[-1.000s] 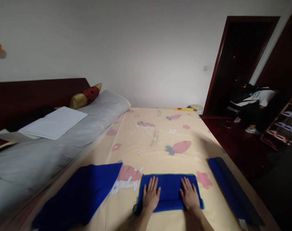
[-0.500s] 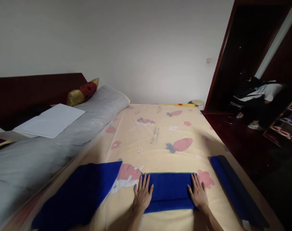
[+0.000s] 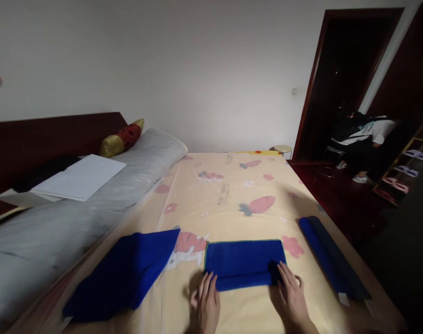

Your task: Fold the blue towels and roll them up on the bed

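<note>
- Head view: a blue cloth (image 3: pixel 244 260) with a thin green border lies flat on the near part of the patterned bed (image 3: pixel 211 213), closer to the bed's right edge than to the headboard (image 3: pixel 51 137). A band like a narrow fold runs along its near edge.
- The left hand (image 3: pixel 208 304) is at the cloth's near left corner, its fingers bent and close together; whether they pinch the fabric, I cannot tell.
- The right hand (image 3: pixel 293 294) is at the near right corner, fingers curved and close together, fingertips at the fabric; I cannot tell whether they are clamped on it.
- What has changed: a second ago both palms were spread flat on the cloth, then they moved out to its side edges; now they have drawn back to the near corners. I judge this as a shift from smoothing the surface to handling the near edge.
- A second blue cloth (image 3: pixel 120 273) lies loosely near the grey bedding (image 3: pixel 141 171), on the headboard side.
- A long blue-and-grey strip (image 3: pixel 328 255) lies along the bed's right edge, a white tag (image 3: pixel 343 299) at its near end.
</note>
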